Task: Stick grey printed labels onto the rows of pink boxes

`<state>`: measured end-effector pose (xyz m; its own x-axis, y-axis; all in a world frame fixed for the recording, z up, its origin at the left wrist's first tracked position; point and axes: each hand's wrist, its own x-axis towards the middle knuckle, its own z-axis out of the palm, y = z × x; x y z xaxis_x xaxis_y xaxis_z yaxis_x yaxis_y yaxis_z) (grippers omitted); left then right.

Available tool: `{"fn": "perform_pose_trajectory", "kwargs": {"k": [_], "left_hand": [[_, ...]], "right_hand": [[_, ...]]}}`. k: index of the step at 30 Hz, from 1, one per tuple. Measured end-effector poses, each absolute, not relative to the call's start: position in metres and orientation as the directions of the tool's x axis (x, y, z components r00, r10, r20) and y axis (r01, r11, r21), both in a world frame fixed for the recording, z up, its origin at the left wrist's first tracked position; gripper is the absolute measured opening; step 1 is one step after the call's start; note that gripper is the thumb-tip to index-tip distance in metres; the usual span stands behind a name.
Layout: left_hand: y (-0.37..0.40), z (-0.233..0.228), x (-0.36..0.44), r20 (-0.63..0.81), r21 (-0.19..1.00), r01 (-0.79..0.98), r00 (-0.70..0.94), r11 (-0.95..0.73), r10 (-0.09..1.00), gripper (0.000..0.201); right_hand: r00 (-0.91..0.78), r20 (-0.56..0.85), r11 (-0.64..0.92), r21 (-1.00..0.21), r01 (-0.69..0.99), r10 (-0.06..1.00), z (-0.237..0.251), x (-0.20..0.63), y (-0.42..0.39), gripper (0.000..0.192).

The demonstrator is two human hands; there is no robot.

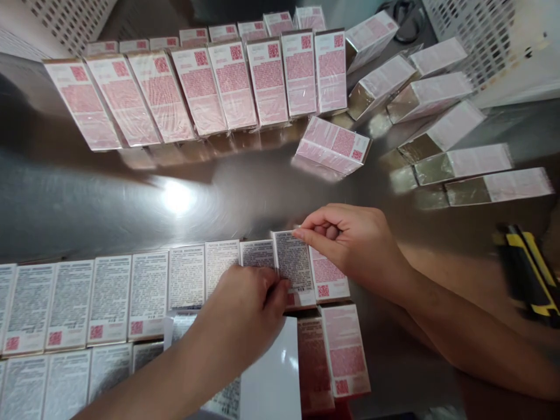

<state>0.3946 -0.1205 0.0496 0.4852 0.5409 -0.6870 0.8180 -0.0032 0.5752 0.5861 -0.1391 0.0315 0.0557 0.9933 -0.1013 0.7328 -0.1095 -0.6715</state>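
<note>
A row of small white cartons runs along the near side, most with black-printed labels and a red square code. My right hand [350, 239] is closed, thumb and forefinger pinched at the top right corner of a black-printed label [294, 259] on a carton near the row's right end. My left hand [251, 303] is curled over the row, its thumb at that label's lower left; what its fingertips hold, if anything, is hidden. Right of the label stands a pink-printed carton [330, 277]. A glossy white sheet [271, 373] lies under my left forearm, over the nearer row.
Pink-printed, film-wrapped cartons [230, 84] stand in rows at the back. One carton [332, 146] lies apart, and several are scattered at the right [437, 96]. White perforated baskets [494, 41] stand in the back corners. A black-and-yellow tool [527, 274] lies at right on the metal table [210, 192].
</note>
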Motion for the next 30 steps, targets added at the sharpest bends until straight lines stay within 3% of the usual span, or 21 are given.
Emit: {"fn": "perform_pose_trajectory", "kwargs": {"k": [8,11,15,19,23,30], "left_hand": [[-0.121,0.05,0.397,-0.728,0.527,0.85,0.441,0.016,0.525,0.038],[-0.12,0.051,0.398,-0.722,0.512,0.859,0.434,-0.007,0.539,0.037],[-0.12,0.05,0.398,-0.712,0.522,0.853,0.446,-0.016,0.543,0.036],[-0.121,0.052,0.397,-0.669,0.569,0.823,0.473,-0.015,0.574,0.037],[-0.123,0.055,0.396,-0.62,0.579,0.814,0.482,-0.055,0.619,0.036],[-0.135,0.064,0.389,-0.49,0.492,0.812,0.555,-0.313,0.672,0.038]], "right_hand": [[0.068,-0.089,-0.111,-0.718,0.687,0.994,0.03,0.587,-0.142,0.011],[0.095,-0.066,-0.113,-0.733,0.671,0.993,0.028,0.588,-0.143,0.039],[0.083,-0.092,-0.124,-0.699,0.705,0.992,0.03,0.586,-0.144,0.043],[0.013,-0.161,-0.115,-0.644,0.756,0.987,0.038,0.582,-0.148,0.067],[-0.052,-0.123,-0.044,-0.667,0.743,0.991,0.041,0.581,-0.155,0.064],[-0.051,-0.003,0.037,-0.649,0.76,0.999,0.036,0.574,-0.169,0.054]]}}
